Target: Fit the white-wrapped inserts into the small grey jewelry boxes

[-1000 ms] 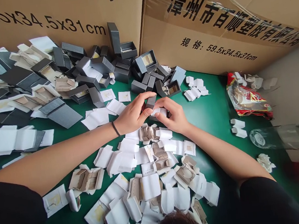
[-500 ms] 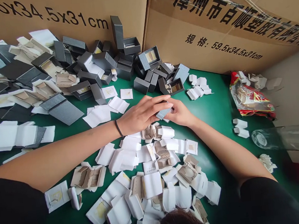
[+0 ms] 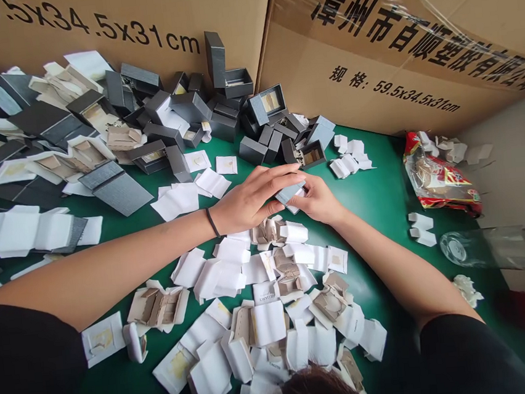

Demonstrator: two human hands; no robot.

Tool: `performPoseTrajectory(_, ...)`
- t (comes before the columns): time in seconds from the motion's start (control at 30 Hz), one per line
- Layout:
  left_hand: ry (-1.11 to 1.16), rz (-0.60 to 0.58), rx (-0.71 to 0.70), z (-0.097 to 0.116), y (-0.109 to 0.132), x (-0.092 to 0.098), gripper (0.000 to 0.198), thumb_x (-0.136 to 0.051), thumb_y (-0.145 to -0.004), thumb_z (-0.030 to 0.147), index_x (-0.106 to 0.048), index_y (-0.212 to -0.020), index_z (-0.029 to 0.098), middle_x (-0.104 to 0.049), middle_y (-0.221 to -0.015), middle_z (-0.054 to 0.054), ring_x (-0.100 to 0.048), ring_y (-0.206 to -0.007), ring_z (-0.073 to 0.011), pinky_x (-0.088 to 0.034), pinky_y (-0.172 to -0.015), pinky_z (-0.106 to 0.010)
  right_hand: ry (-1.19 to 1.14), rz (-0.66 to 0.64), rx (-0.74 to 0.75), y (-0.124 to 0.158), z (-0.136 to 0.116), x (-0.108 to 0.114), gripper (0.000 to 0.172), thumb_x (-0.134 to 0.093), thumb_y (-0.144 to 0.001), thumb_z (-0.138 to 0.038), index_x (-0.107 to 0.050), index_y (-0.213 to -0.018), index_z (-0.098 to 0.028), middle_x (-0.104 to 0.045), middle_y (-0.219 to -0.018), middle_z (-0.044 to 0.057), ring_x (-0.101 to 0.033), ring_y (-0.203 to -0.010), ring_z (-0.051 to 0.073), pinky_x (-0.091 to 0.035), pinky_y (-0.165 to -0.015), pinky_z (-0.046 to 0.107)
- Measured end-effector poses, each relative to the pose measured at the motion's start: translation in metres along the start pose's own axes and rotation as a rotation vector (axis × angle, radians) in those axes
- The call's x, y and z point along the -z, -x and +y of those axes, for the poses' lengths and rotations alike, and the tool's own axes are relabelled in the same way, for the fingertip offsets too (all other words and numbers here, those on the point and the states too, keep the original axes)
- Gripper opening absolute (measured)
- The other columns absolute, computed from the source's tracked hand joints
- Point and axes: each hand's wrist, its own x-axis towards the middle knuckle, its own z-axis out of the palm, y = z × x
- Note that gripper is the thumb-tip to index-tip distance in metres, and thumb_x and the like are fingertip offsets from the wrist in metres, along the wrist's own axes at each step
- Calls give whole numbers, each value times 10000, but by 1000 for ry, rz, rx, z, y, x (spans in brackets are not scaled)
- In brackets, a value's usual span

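- Both hands meet over the middle of the counter (image 3: 368,236), and there's the box (image 3: 290,193), small and grey, right between them!
- Left hand (image 3: 251,198): its grip is on the box, fingers stretched across the far side, thumb on the near side, a black band (image 3: 212,222) round the wrist.
- Right hand (image 3: 321,199): gripping the same box at its right end, thumb in front, the other fingers mostly hidden.
- A bit of white peeks out at the box's lower side, too covered to make out.
- Toward the near edge, a big spread of white inserts (image 3: 270,323), some folded, some showing brown card inside.
- Along the far edge, dark boxes (image 3: 191,108) in a heap, several gaping, running over toward the far left corner.
- Behind those, two cartons (image 3: 307,87), printed in black.
- And by the right edge: a red pouch (image 3: 446,172), a clear bottle (image 3: 490,246), some crumpled paper (image 3: 467,290).
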Motion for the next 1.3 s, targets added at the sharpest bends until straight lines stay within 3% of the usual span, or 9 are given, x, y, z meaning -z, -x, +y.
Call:
performPoseTrajectory(0.2,71,95,1,2,-1,2,461,-359,-960,336,-320,-1411,250,-488,-1414,-110,-465,-1343,-159,-444,-1052,-316,-110,-23,-57,1,-4,-2,501,-569,-793,-629,-574,-876,-135,-509,-697,-6,-410,-624,46,-380,-580,183)
performPoseTrajectory(0.33,145,152,100,3,2,2,446,-289,-972,365,-350,-1391,227,-543,-1348,-93,-531,-1234,-136,-461,-1045,-287,-205,-94,-154,2,-3,-3,495,-598,-779,-619,-568,-874,-134,-412,-577,-39,-349,-510,31,-308,-478,181)
performPoseTrajectory(0.47,201,95,253,4,2,1,551,-385,-934,465,-320,-1410,195,-521,-1344,-127,-547,-1187,-160,-518,-937,-266,-247,-4,-120,2,1,-3,476,-651,-741,-594,-575,-815,-129,-477,-643,-17,-398,-561,35,-343,-516,184)
performPoseTrajectory(0.53,196,41,377,5,0,2,551,-435,-910,482,-379,-1363,173,-548,-1294,-128,-580,-1096,-158,-530,-851,-246,-227,39,-90,2,2,-3,458,-647,-749,-580,-575,-809,-132,-510,-689,-6,-423,-593,41,-357,-532,185)
performPoseTrajectory(0.67,233,-116,591,8,-6,8,376,-481,-887,381,-499,-1193,162,-656,-970,-41,-604,-770,-97,-492,-709,-205,-158,41,-84,3,0,-7,455,-624,-767,-586,-562,-851,-144,-509,-692,-13,-408,-572,36,-352,-517,181)
performPoseTrajectory(0.73,273,-130,644,9,-9,11,346,-511,-855,305,-506,-1172,167,-656,-898,-15,-589,-720,-81,-469,-678,-186,-132,37,-92,4,-2,-9,460,-627,-763,-592,-555,-862,-148,-484,-665,-24,-387,-549,30,-342,-503,178)
performPoseTrajectory(0.9,341,-86,681,9,-10,13,319,-501,-830,242,-533,-1138,162,-672,-999,-40,-613,-788,-83,-460,-697,-181,-102,46,-81,6,-1,-11,469,-608,-781,-599,-549,-918,-154,-479,-667,-24,-394,-557,34,-352,-499,174)
performPoseTrajectory(1.13,363,-55,674,7,-9,12,252,-522,-823,233,-524,-1063,158,-689,-856,-21,-615,-726,-77,-413,-632,-165,-40,26,-90,7,-1,-10,434,-608,-793,-553,-551,-961,-157,-546,-788,-1,-416,-573,33,-370,-525,185)
performPoseTrajectory(1.3,326,-112,644,12,-9,13,329,-528,-807,191,-490,-1133,174,-626,-719,20,-537,-606,-63,-373,-582,-161,-42,35,-138,7,0,-10,388,-625,-767,-526,-498,-828,-164,-423,-619,-41,-353,-545,38,-314,-500,183)
